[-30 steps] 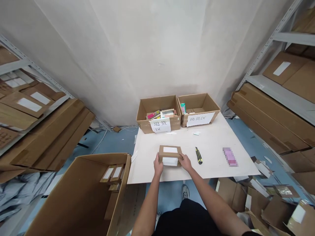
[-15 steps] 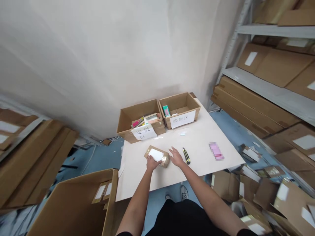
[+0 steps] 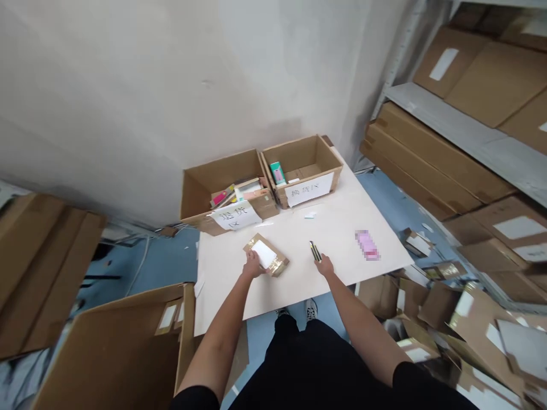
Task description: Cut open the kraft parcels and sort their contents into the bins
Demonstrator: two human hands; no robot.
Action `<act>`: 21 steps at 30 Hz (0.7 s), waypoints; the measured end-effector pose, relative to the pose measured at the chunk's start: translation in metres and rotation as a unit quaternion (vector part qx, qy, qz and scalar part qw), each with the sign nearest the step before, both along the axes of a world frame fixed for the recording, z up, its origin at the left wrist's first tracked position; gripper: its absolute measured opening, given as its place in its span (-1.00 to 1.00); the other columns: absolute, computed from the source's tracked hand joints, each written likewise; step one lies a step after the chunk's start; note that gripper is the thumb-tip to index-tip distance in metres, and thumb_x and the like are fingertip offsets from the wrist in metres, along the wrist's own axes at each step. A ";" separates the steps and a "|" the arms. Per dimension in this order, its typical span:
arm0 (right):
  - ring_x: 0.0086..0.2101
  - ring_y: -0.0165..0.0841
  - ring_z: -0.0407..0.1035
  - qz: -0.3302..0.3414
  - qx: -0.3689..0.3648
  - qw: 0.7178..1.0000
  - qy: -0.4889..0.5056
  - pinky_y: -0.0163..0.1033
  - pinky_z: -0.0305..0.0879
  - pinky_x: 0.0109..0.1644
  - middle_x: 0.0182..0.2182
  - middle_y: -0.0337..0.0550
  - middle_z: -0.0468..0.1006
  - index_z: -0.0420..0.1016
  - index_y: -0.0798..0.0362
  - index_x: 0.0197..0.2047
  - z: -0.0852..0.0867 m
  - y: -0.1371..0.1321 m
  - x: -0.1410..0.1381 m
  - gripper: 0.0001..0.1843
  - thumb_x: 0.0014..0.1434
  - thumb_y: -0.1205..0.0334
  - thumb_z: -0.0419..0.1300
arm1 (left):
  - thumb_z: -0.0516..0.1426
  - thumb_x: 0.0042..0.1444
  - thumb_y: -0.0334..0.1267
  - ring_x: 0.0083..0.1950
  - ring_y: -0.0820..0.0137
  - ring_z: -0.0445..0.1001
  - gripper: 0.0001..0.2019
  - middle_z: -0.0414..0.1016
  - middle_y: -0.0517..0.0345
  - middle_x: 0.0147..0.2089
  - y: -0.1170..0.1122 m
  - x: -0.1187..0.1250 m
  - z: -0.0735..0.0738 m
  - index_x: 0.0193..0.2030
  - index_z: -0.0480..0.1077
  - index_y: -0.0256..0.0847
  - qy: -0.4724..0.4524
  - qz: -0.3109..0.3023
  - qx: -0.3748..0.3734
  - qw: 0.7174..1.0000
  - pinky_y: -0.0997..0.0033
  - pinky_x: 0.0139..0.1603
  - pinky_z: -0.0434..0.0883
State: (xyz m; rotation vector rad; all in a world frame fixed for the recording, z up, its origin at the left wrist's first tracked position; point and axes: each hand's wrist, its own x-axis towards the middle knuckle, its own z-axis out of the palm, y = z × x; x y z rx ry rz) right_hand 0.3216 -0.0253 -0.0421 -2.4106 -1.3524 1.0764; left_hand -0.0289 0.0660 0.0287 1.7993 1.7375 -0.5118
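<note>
A small brown parcel [image 3: 267, 254] with a white label lies on the white table [image 3: 333, 228]. My left hand [image 3: 252, 266] holds its near left edge, fingers curled on it. My right hand [image 3: 325, 265] has closed on the near end of a black and yellow utility knife [image 3: 315, 250] that lies to the right of the parcel. A pink item [image 3: 367, 244] rests further right on the table.
Two open cardboard boxes with paper labels stand at the table's far edge, left box [image 3: 200, 188] with several items, right box [image 3: 318, 154]. A large open carton [image 3: 115, 353] stands at the near left. Loose parcels [image 3: 470, 319] litter the floor on the right, below shelves [image 3: 448, 125].
My right hand let go of the parcel and moved right onto the utility knife. The left hand kept hold of the parcel, which turned. The view swung to the right.
</note>
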 end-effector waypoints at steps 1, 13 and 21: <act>0.19 -0.07 0.46 -0.020 -0.004 1.000 -0.012 -0.17 0.36 0.18 0.20 0.27 0.51 0.32 0.19 0.38 -0.007 -0.004 -0.007 -0.39 0.33 0.19 0.21 | 0.36 -0.08 0.17 0.63 -0.17 -0.53 0.35 -0.54 -0.39 0.63 0.000 0.002 0.001 0.61 -0.36 -0.35 -0.004 0.007 -0.006 1.000 -0.17 0.48 0.15; -0.32 -0.32 0.59 0.040 0.105 0.967 0.230 -0.25 0.48 -0.18 -0.06 -0.15 0.62 0.15 -0.04 0.37 0.032 0.069 -0.111 -0.47 0.36 0.22 0.01 | 0.40 -0.09 0.04 0.62 -0.10 -0.61 0.38 -0.67 -0.31 0.62 0.017 -0.019 0.001 0.61 -0.45 -0.36 -0.081 -0.037 -0.018 0.996 -0.09 0.49 0.17; -0.02 -0.20 0.54 0.232 0.092 0.967 0.058 -0.25 0.33 -0.01 0.02 -0.07 0.65 0.10 -0.08 0.50 0.103 0.119 -0.208 -0.32 0.35 0.34 0.04 | 0.42 -0.15 -0.03 0.65 0.00 -0.51 0.35 -0.52 -0.19 0.66 0.016 -0.030 -0.007 0.62 -0.32 -0.32 -0.137 -0.044 0.036 0.989 0.02 0.46 0.25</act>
